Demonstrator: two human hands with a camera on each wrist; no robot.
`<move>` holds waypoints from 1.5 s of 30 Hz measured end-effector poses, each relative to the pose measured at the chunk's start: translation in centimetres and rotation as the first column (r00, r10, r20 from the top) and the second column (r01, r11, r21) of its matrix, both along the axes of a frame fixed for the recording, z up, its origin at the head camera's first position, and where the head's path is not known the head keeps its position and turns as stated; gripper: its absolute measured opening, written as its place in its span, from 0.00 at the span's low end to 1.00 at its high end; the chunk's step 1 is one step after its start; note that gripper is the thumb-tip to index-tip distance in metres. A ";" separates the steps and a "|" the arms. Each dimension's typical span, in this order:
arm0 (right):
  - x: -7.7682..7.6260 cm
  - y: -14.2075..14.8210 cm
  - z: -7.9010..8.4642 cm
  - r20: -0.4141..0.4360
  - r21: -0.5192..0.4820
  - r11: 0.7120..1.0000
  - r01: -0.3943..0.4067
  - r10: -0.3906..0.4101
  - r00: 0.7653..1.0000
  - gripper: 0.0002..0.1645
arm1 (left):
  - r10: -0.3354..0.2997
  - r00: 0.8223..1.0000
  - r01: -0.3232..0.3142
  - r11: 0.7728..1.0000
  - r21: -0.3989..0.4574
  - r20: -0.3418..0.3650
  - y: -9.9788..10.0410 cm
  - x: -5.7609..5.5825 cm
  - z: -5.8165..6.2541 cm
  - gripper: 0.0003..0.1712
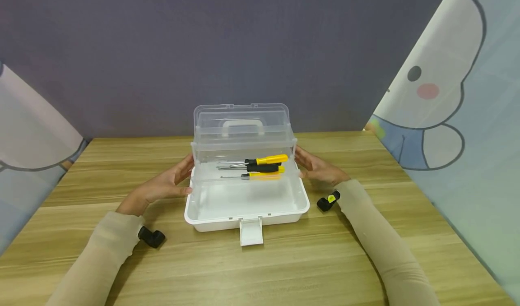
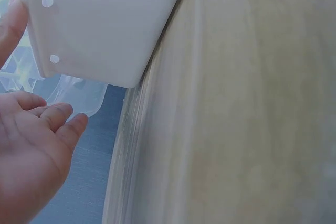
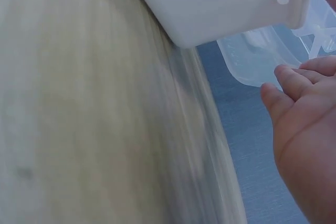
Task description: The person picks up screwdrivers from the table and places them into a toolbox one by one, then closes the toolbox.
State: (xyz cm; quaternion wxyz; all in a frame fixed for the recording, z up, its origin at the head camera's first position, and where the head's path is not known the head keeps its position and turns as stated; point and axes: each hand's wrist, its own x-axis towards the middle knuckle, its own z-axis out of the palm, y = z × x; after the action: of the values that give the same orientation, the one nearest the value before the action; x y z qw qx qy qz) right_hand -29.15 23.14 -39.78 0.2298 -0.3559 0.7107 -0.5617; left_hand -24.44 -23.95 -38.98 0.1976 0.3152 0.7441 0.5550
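Note:
A white toolbox (image 1: 243, 202) stands with its clear lid (image 1: 241, 109) raised at the back. Inside, toward the rear, lie several screwdrivers (image 1: 264, 167) with yellow and black handles, shafts pointing left. Clear trays (image 1: 243, 146) rise above them. My left hand (image 1: 168, 182) is at the box's left side, thumb against the wall, fingers reaching toward the back. Mirroring it, my right hand (image 1: 321, 168) is at the right side. In the wrist views the left fingers (image 2: 63, 116) and right fingers (image 3: 294, 82) are loosely bent beside the clear plastic; some fingertips are hidden.
The wooden table (image 1: 260, 274) runs up to a dark grey wall (image 1: 243, 48). A white latch (image 1: 251, 232) hangs down at the box's front. Cartoon-printed curtains (image 1: 443, 80) hang at both sides. Black wrist cameras (image 1: 152, 237) are close to the table.

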 end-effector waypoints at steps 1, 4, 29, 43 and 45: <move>0.0 0.0 0.0 0.001 -0.003 1.000 0.001 -0.001 1.000 0.58 | 0.001 1.000 -0.001 1.000 0.007 0.002 0.0 -0.1 0.0 0.62; -0.1 -0.1 -0.2 0.005 -0.018 1.000 0.003 -0.003 1.000 0.58 | 0.000 1.000 0.000 1.000 0.030 0.005 0.1 -0.3 0.0 0.63; 0.1 -1.4 0.2 0.083 -0.143 0.981 0.130 -0.119 0.989 0.45 | 0.033 0.999 -0.035 0.990 0.138 0.018 -0.7 -0.3 0.6 0.47; -0.5 -2.6 1.4 0.036 -0.375 0.907 0.190 -0.191 0.981 0.42 | 0.231 0.973 -0.231 0.971 0.057 0.003 0.9 -0.3 2.2 0.39; -0.5 -2.8 1.6 0.048 -0.389 0.899 0.200 -0.197 0.979 0.42 | 0.250 0.968 -0.250 0.966 0.069 0.005 1.2 -0.4 2.4 0.40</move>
State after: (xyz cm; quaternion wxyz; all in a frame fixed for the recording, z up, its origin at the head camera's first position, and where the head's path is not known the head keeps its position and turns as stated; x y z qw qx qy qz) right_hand -29.69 20.33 -38.19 0.0979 -0.3184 0.6155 -0.7142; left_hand -24.87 -22.80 -36.55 0.1137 0.2264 0.7587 0.6001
